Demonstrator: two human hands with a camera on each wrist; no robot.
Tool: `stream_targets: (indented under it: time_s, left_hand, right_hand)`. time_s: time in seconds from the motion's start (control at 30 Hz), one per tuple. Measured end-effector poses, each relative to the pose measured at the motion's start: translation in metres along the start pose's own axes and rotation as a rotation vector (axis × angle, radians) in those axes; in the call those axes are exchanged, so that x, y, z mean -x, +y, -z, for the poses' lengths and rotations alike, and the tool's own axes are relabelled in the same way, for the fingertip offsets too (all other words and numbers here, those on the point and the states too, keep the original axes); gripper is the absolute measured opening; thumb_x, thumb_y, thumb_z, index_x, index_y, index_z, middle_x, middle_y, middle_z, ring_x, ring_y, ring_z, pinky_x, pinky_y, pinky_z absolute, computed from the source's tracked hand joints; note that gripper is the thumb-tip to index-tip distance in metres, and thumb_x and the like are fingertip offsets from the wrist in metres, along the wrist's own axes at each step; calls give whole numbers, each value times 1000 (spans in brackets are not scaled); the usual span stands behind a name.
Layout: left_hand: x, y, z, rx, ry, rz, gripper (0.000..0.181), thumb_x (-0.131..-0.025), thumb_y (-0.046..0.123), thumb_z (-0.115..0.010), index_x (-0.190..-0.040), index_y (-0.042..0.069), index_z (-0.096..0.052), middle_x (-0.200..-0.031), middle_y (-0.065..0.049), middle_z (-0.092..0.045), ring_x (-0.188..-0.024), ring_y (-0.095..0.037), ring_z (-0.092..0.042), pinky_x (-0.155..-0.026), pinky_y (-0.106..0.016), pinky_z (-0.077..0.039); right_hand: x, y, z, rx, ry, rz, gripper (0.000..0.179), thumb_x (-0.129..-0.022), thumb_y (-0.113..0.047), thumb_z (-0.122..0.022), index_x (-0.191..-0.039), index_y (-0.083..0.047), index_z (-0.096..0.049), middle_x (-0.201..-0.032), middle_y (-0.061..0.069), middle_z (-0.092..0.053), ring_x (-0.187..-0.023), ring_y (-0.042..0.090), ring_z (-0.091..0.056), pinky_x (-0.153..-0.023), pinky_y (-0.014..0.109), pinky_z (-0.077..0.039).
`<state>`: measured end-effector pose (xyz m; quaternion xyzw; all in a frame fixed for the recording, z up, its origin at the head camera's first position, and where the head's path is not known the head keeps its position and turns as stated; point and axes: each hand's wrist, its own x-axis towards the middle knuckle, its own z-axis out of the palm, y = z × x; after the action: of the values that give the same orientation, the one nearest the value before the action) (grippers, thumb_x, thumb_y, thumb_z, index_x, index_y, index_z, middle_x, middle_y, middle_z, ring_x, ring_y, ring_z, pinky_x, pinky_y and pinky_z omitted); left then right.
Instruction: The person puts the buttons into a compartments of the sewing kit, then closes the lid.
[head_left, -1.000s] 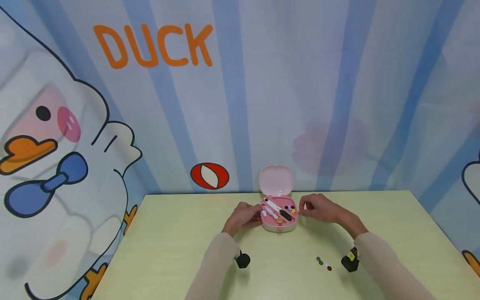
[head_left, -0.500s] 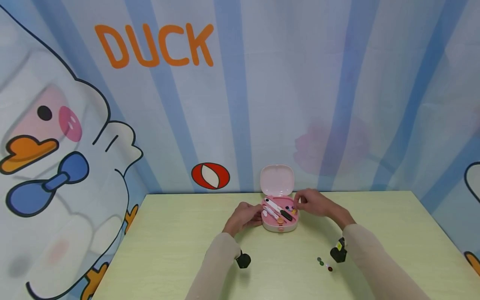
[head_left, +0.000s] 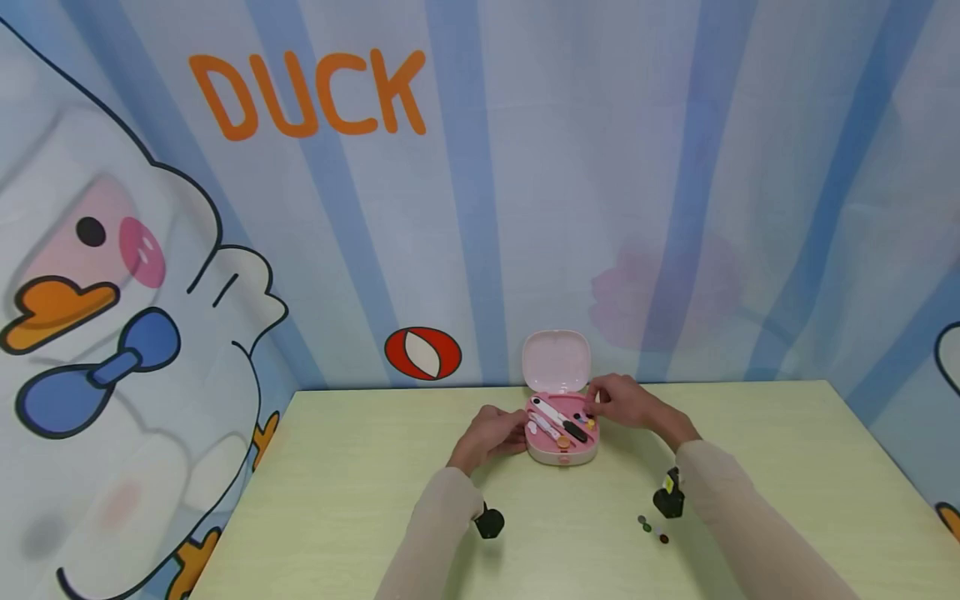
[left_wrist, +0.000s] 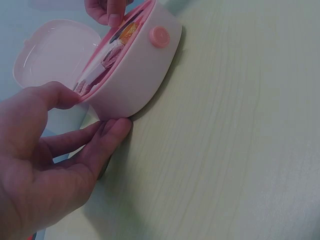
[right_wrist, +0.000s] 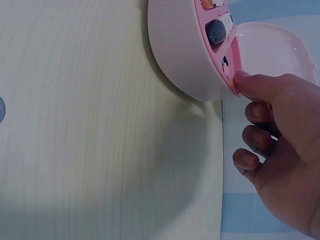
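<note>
A small pink and white sewing box (head_left: 551, 457) stands near the table's back edge, its lid (head_left: 557, 361) raised. Inside lie a white tool with a black end (head_left: 574, 430), an orange round piece (head_left: 563, 442) and small coloured buttons (head_left: 590, 424) at the right. My left hand (head_left: 491, 435) grips the box's left side, thumb (left_wrist: 62, 95) on the rim and fingers low against the wall. My right hand (head_left: 626, 402) reaches over the right rim, thumb tip (right_wrist: 242, 77) at the button compartment. Its index fingertip is hidden, so I cannot tell whether it holds anything.
Several small loose buttons (head_left: 647, 527) lie on the pale wooden table (head_left: 360, 492), right of the middle and nearer me than the box. A striped blue curtain (head_left: 540, 167) with duck pictures hangs behind the table. Each wrist carries a black camera (head_left: 491, 523).
My right hand has moved left, from beside the box to over its right rim at the button compartment. My left hand stays on the box's left side.
</note>
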<state>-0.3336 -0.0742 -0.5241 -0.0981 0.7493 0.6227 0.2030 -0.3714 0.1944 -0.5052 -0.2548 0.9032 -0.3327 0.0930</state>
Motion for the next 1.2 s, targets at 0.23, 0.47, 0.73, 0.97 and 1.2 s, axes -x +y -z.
stream_targets:
  time_s: [0.23, 0.47, 0.73, 0.97, 1.2]
  left_hand:
    - [-2, 0, -2, 8, 7, -2, 32, -100, 24, -67, -116, -3, -63, -97, -12, -73, -81, -18, -69, -81, -32, -63]
    - [-1, 1, -2, 10, -6, -2, 33, -101, 24, -66, -118, -3, -63, -99, -12, -73, -84, -19, -70, -83, -32, -63]
    - [1, 2, -1, -4, -5, -7, 33, -101, 25, -65, -118, -3, -64, -98, -12, -73, -85, -19, -69, -83, -31, -62]
    - [1, 0, 0, -2, -9, -8, 33, -101, 25, -65, -118, -3, -64, -99, -12, -73, -85, -19, -70, -84, -32, -62]
    - [2, 0, -1, -9, -2, -6, 32, -101, 25, -65, -118, -3, -65, -99, -12, -73, -86, -20, -70, -83, -31, -62]
  right_hand:
    - [1, -3, 1, -13, 11, -28, 8, -101, -11, -66, -97, -4, -69, -80, 10, -63, -65, 16, -48, -57, 27, -40]
    - [6, -5, 4, -3, 33, -40, 9, -102, -13, -66, -107, -6, -66, -75, 8, -59, -62, 17, -48, -56, 29, -40]
    - [23, -6, 11, 20, 53, -14, 23, -103, -18, -65, -120, -2, -63, -74, 2, -52, -65, 17, -46, -57, 30, -39]
    - [52, -3, 15, 81, 27, 40, 31, -102, -22, -68, -124, -2, -63, -70, -2, -50, -62, 11, -44, -55, 27, -37]
    - [84, 2, 14, 131, -35, 80, 34, -100, -25, -70, -126, -4, -64, -68, -8, -47, -59, 5, -40, -54, 24, -36]
